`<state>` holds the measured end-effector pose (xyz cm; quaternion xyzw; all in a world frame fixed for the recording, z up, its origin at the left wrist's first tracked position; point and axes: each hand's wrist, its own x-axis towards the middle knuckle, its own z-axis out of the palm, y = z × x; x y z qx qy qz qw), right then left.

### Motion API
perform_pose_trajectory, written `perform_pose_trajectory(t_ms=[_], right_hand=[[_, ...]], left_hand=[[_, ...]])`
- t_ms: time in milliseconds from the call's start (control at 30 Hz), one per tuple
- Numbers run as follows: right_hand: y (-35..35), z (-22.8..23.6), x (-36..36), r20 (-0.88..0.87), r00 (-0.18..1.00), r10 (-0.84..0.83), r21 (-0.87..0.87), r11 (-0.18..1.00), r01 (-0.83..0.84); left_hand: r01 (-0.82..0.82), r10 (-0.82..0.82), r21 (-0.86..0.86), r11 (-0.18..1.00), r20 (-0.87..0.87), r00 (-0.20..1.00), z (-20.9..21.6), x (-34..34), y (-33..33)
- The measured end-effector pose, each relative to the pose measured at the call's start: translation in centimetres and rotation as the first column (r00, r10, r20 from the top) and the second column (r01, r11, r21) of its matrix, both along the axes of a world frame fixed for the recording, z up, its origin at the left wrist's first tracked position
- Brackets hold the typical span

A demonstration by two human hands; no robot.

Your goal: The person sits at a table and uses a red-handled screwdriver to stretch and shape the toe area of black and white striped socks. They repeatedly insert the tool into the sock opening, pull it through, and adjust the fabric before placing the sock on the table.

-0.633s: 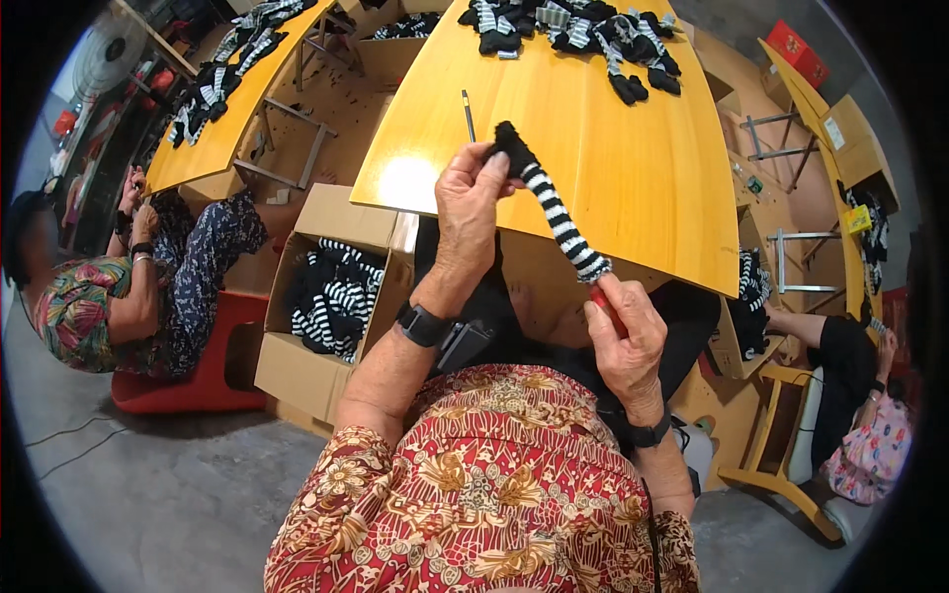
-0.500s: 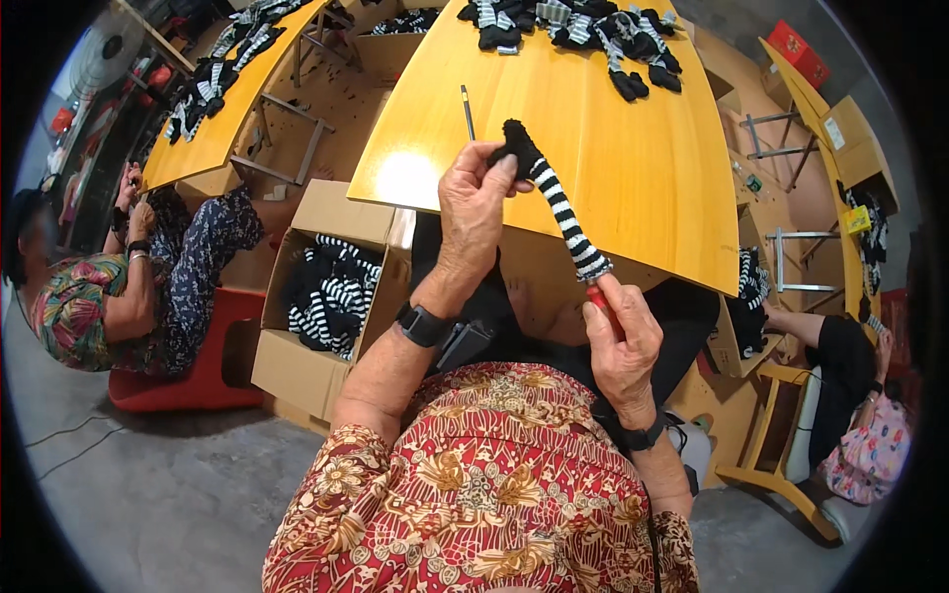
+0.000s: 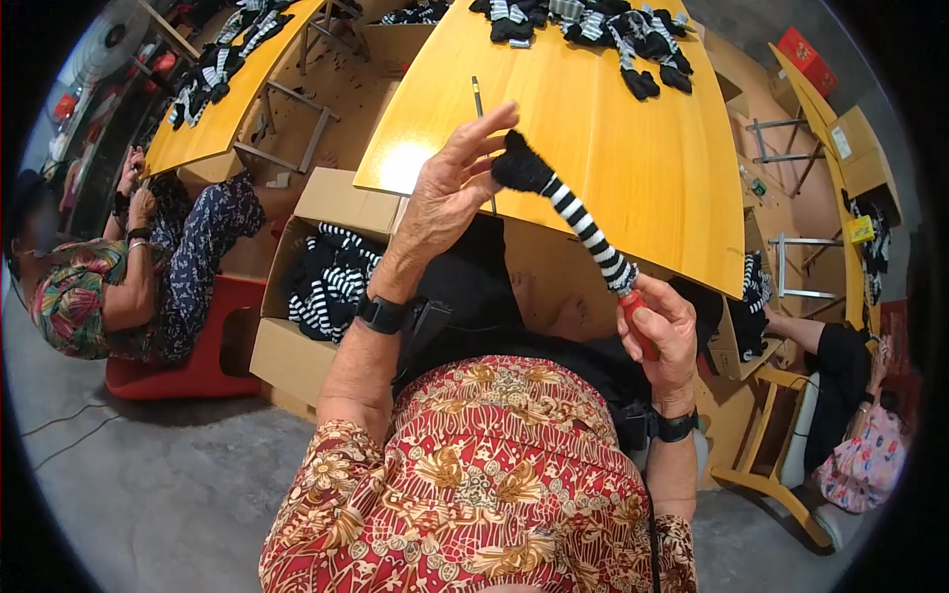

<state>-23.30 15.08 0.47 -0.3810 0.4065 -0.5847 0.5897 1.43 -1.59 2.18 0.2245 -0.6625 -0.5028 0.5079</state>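
A narrow, sock-like knitted piece (image 3: 585, 225), striped black and white with a plain black end, slants above the near edge of the yellow table (image 3: 554, 119). Its lower end is pulled over a tool with a red handle (image 3: 633, 314); the rest of that tool is hidden inside the knit. My right hand (image 3: 664, 334) is closed around the handle. At the black end, my left hand (image 3: 450, 193) is open, its fingers spread and stretched out. The thumb is right beside the black knit; whether it touches, I cannot tell.
Similar striped pieces (image 3: 633, 44) lie at the table's far side, and a thin dark stick (image 3: 477, 97) nearer. A cardboard box (image 3: 297, 361) of them stands left of my knees. One person (image 3: 109, 296) sits at the left, another (image 3: 860, 435) at the right by a wooden chair (image 3: 761, 435).
My left hand has let go of the black end, opened its fingers and drawn slightly left. My right hand, with the red-handled tool and the striped piece, has moved a little right and down.
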Motion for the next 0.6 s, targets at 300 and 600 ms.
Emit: perform_pose_trajectory(t_ms=[300, 600], right_hand=[[0.9, 0.3, -0.4, 0.211, 0.974, 0.081, 0.046, 0.995, -0.093], [0.3, -1.8, -1.0, 0.391, 0.912, 0.125, -0.045, 0.992, -0.116]], left_hand=[[0.135, -0.101, 0.243, 0.961, -0.146, 0.984, -0.3, 1.0, -0.7], [0.262, -0.203, 0.301, 0.917, -0.211, 0.956, -1.5, -1.3, 1.4]])
